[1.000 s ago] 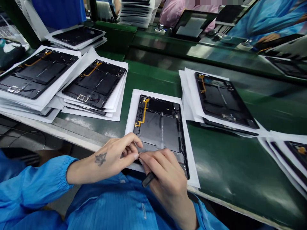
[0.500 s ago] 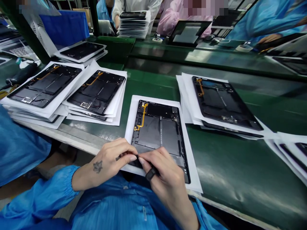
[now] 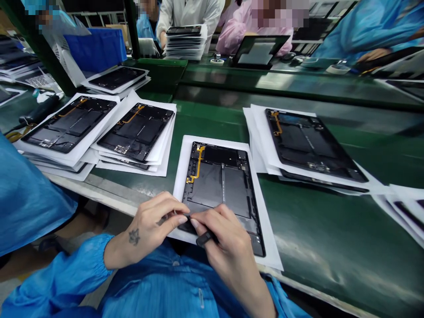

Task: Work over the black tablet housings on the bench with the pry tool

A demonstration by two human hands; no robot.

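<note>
An opened tablet (image 3: 215,183) lies on a white sheet (image 3: 178,176) in front of me, its dark inside facing up and an orange flex cable (image 3: 198,165) along its left side. My left hand (image 3: 154,229) is over the lower left corner, thumb and forefinger pinched together. My right hand (image 3: 227,236) meets it there, its fingertips also pinched. Something small and dark sits between the fingertips, too hidden to name. A black band-like piece (image 3: 204,238) shows at my right hand, below the forefinger. The hands cover the tablet's lower left part.
Stacks of opened tablets with paper between them stand to the left (image 3: 135,132) and right (image 3: 314,145) on the green bench (image 3: 314,229). A blue bin (image 3: 96,48) is at the back left. Co-workers sit or stand across the bench, and a blue sleeve (image 3: 33,198) is close at my left.
The view has shifted slightly. My hands stay at the same corner, still pinching, with only small finger movement. The black band-like piece has turned a little.
</note>
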